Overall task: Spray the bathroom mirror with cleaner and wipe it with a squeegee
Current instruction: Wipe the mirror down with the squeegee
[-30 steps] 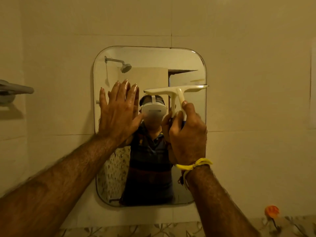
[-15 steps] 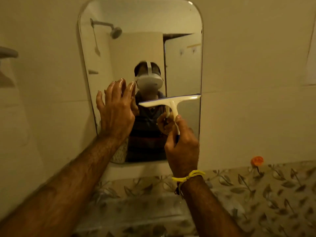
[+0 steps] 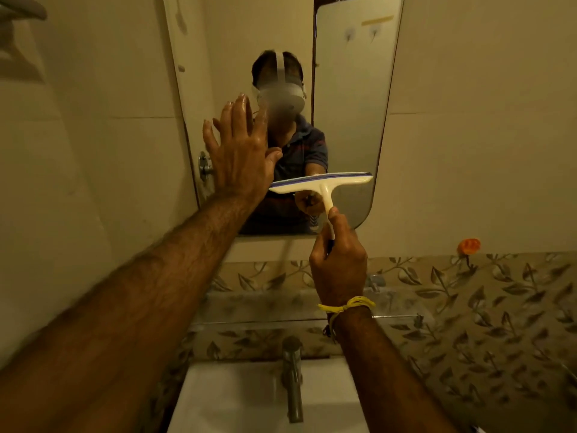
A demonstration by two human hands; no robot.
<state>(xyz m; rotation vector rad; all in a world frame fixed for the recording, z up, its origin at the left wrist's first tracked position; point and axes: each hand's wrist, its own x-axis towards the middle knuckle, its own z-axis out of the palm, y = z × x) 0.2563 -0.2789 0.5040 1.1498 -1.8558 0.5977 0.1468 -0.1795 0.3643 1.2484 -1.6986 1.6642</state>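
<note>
The rounded wall mirror (image 3: 349, 98) fills the upper middle of the head view. My right hand (image 3: 338, 264) grips the handle of a cream squeegee (image 3: 324, 184). Its blade lies level against the glass near the mirror's lower right corner. My left hand (image 3: 239, 151) is flat on the mirror's left side, fingers spread and pointing up, holding nothing. A yellow band circles my right wrist. No spray bottle is in sight.
A glass shelf (image 3: 281, 310) runs below the mirror, above a metal tap (image 3: 292, 379) and a white basin (image 3: 231, 401). Leaf-patterned tiles (image 3: 468, 307) cover the lower wall, with an orange hook (image 3: 468, 245) at right. A fixture (image 3: 22, 9) juts out at top left.
The squeegee has travelled down the mirror's right side, from the upper part to near the bottom edge. My view tilted downward, bringing the basin and tap in. My left hand stayed on the glass.
</note>
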